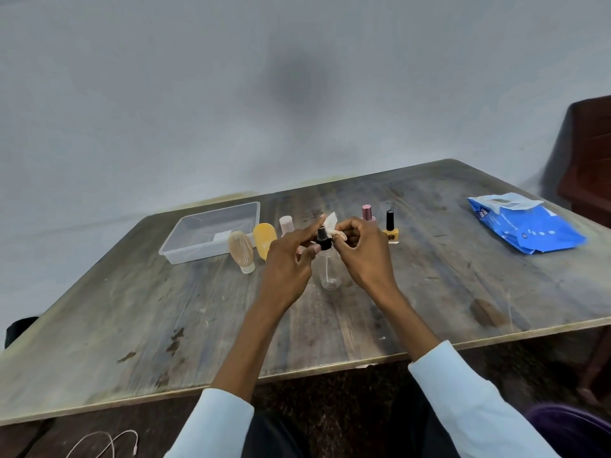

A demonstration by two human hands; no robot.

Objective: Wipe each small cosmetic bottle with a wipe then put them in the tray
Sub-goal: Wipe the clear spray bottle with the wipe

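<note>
The spray bottle [329, 266], clear with a black cap, is upright above the table [132, 309], right of the tray [211, 231]; our left hand [291, 259] pinches its cap, our right hand [360, 249] pinches the wipe [331, 223] against it.

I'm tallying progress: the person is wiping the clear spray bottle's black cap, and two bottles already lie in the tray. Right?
Not quite. The head view shows the tray holding no bottles. The rest holds: the left hand holds the clear spray bottle while the right hand presses the wipe to its black cap.
</note>
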